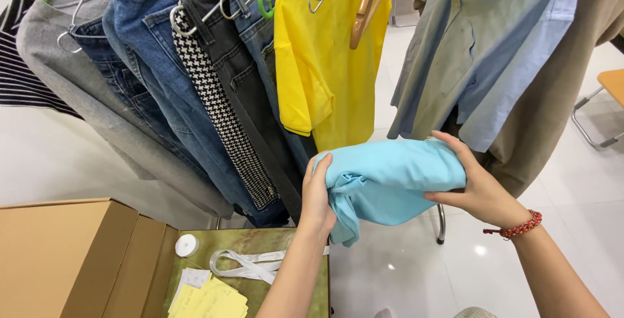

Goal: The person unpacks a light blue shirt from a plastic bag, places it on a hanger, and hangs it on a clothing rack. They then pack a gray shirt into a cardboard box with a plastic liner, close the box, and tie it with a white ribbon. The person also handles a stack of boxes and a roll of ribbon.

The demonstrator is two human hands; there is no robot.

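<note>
A pale glossy tiled floor fills the right and lower middle of the view and offers the widest open room, broken only by a chair frame at the far right edge. Across the top hangs a crowded row of clothes: blue jeans, a houndstooth garment, a yellow shirt and grey-blue shirts, their hems ending just above the hands. At lower left a cardboard box butts against a green marbled tabletop, which carries yellow paper slips, a white strap and 1 small tape roll. Held in the air between rack and table, a folded light-blue garment is clasped by both hands: the left hand is closed on its bunched left end, the right hand wrapped around its right end.
</note>
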